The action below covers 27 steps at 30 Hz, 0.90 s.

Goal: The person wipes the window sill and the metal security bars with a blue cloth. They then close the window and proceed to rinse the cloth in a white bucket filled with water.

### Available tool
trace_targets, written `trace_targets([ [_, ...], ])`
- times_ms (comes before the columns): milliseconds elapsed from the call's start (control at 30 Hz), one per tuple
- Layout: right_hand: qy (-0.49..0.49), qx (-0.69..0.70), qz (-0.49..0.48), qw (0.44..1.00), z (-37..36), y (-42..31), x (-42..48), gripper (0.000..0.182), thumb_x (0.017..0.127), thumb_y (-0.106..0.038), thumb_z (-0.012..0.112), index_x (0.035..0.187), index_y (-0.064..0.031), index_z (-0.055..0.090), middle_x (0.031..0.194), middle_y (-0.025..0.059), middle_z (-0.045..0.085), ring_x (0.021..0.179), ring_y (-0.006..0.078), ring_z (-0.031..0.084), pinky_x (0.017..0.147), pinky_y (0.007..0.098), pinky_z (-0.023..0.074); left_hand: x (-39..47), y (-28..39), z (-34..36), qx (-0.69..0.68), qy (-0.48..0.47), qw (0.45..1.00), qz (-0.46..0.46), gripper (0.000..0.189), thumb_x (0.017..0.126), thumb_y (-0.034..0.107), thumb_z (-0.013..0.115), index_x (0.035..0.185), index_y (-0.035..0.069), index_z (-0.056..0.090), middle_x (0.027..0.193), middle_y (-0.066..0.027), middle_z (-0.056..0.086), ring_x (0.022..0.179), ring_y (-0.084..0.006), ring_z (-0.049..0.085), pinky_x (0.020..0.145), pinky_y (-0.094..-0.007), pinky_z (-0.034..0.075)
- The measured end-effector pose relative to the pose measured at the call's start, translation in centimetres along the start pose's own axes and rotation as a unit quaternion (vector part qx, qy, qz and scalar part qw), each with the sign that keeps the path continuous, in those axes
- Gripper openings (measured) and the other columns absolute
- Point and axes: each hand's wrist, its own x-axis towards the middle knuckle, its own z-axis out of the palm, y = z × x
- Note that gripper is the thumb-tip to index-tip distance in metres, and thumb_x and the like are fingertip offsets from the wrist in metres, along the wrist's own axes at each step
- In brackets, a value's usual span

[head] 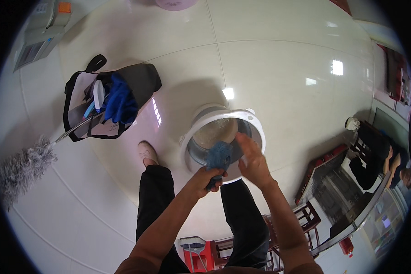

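Observation:
My left hand grips a damp-looking blue-grey cloth, bunched up so that most of it stands above the fist. My right hand is just right of the cloth, slightly blurred, with thumb and fingers apart and nothing seen in it. Both hands are over a bucket with a wide white rim and a grey inside. Cloudy water shows in the bucket, partly covered by the cloth.
An open bag holds a blue cloth and a white-headed brush-like tool. A grey duster sticks out of it. Behind me are a red stool, a broom and wooden chairs. Someone sits at right.

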Motion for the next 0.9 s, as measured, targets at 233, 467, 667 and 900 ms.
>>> trace_targets([
  [233, 0.004, 0.009, -0.191, 0.981, 2.2, 0.4, 1.5, 0.063, 0.058, -0.011, 0.071, 0.117, -0.0007, 0.051, 0.109, 0.0176, 0.055, 0.102, 0.0376, 0.053, 0.089, 0.0453, 0.0439, 0.5, -1.3, 0.1, -0.038, -0.153, 0.985, -0.070, 0.019, 0.085, 0.019, 0.061, 0.086, 0.003, 0.053, 0.061, -0.0018, 0.043, 0.045, -0.0059, 0.034, 0.035, -0.0189, 0.022],
  [467, -0.090, -0.014, -0.166, 0.982, 2.8, 0.6, 1.9, 0.022, 0.067, -0.007, 0.066, 0.089, -0.0085, 0.063, 0.095, 0.0083, 0.062, 0.084, 0.0287, 0.062, 0.067, 0.0426, 0.0512, 3.3, -3.5, -2.4, 0.491, 0.081, 0.847, 0.185, 0.025, 0.077, 0.024, 0.067, 0.082, 0.001, 0.059, 0.065, -0.0130, 0.059, 0.056, -0.0254, 0.058, 0.047, -0.0352, 0.043],
  [667, -0.251, -0.076, -0.011, 0.965, 4.3, 1.2, 0.9, 0.025, 0.068, -0.017, 0.070, 0.091, -0.0103, 0.065, 0.084, 0.0130, 0.066, 0.080, 0.0340, 0.064, 0.070, 0.0425, 0.0510, 3.3, -3.3, -2.8, 0.690, 0.184, 0.641, 0.281, 0.025, 0.075, 0.019, 0.064, 0.093, 0.002, 0.061, 0.083, -0.0207, 0.065, 0.078, -0.0361, 0.064, 0.066, -0.0447, 0.052],
  [900, -0.314, 0.094, 0.143, 0.934, 5.5, 1.6, 0.7, 0.029, 0.073, -0.029, 0.076, 0.081, -0.0039, 0.064, 0.069, 0.0133, 0.065, 0.060, 0.0219, 0.063, 0.056, 0.0344, 0.0484, 4.6, -0.6, -2.6, 0.754, 0.185, 0.540, 0.326, 0.018, 0.080, 0.014, 0.055, 0.095, 0.005, 0.054, 0.093, -0.0156, 0.063, 0.079, -0.0328, 0.066, 0.065, -0.0410, 0.053],
])
